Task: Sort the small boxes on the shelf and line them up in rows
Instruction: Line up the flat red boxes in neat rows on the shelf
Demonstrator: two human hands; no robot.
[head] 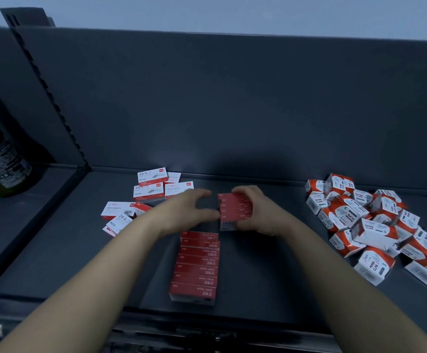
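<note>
A neat row of several red staple boxes (pixel 197 266) runs from the shelf's front edge toward the back. Just behind it and to the right stands a short stack of red staple boxes (pixel 234 208), gripped by my right hand (pixel 255 212) from its right side. My left hand (pixel 189 210) is at the stack's left edge, fingers curled, thumb touching it. Loose red-and-white staple boxes (pixel 151 189) lie scattered at the back left. A jumbled heap of red-and-white paper clip boxes (pixel 375 225) covers the right side.
The dark shelf board (pixel 54 250) ends at a back panel (pixel 233 110) and a perforated upright (pixel 54 103) on the left. A dark bottle (pixel 0 164) stands on the neighbouring shelf at far left. Bare board lies between the row and the paper clip heap.
</note>
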